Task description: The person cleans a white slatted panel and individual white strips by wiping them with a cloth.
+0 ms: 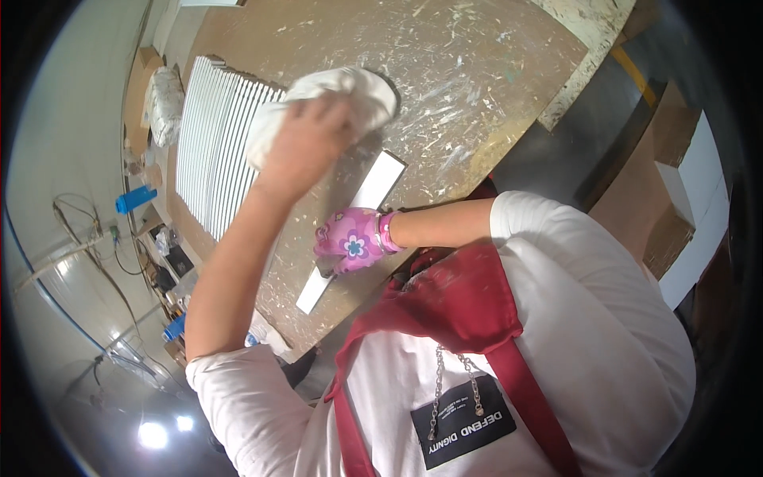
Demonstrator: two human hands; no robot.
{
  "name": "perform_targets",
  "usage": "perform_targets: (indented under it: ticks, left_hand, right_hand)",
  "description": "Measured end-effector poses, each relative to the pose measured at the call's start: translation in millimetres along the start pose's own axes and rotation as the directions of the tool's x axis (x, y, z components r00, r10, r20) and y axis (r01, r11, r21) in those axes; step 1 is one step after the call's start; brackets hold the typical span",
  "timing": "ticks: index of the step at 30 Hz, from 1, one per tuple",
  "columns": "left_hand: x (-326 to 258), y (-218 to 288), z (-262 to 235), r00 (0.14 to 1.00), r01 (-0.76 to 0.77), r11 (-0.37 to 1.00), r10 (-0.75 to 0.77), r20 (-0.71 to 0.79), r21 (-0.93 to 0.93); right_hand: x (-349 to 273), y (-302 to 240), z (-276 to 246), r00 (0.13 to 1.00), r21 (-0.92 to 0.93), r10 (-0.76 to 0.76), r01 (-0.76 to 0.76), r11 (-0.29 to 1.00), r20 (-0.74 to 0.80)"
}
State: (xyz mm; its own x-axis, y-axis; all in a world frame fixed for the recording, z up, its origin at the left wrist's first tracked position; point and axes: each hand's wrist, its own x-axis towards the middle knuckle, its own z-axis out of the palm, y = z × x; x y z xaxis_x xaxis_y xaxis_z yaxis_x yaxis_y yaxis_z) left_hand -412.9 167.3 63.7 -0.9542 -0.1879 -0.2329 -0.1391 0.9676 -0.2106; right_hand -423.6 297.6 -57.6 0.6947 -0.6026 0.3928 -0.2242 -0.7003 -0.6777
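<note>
My bare left hand (pixel 311 143), slightly blurred, lies over a bunched white cloth (pixel 350 89) with its fingers bent onto it. A dark edge shows at the cloth's far right side. My right hand (pixel 354 241), in a pink flowered glove, grips the middle of a flat white strip (pixel 379 181) that lies slantwise at the table's near side. Both ends of the strip stick out past the glove. To the left of the cloth, a row of several white-edged strips (pixel 218 143) is lined up side by side, partly behind my left hand and the cloth.
The brown worktable (pixel 453 87) is scuffed with white paint marks. Beyond its left edge are a wrapped bundle (pixel 165 105), a blue bottle-like object (pixel 136 199) and hanging cables. An open cardboard box (pixel 664 199) stands off to the right.
</note>
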Motion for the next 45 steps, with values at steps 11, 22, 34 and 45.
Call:
perform_targets:
  ticks: [11, 22, 34, 45]
  left_hand:
    - [-313.7, 45.6, -9.0, 0.166, 0.952, 0.241, -0.924, -0.343, -0.188]
    - [-366.5, 141.0, 106.1, 0.057, 0.993, 0.054, -0.998, 0.023, -0.106]
    - [-267.1, 126.6, 93.0, 0.629, 0.562, 0.059, -0.678, 0.380, -0.825]
    - [-227.4, 122.6, 119.0, 0.475, 0.562, 0.317, -0.880, -0.015, -0.764]
  right_hand:
    - [8.9, -10.7, -43.9, 0.940, 0.531, 0.329, -0.324, 0.783, 0.089]
    - [-49.8, 58.4, -108.5, 0.349, 0.889, 0.829, 0.026, 0.456, -0.436]
    - [-98.4, 31.3, -136.9, 0.260, 0.824, 0.911, -0.399, 0.402, -0.319]
    - [-81.7, 43.8, -145.1, 0.566, 0.437, 0.762, -0.625, 0.646, -0.315]
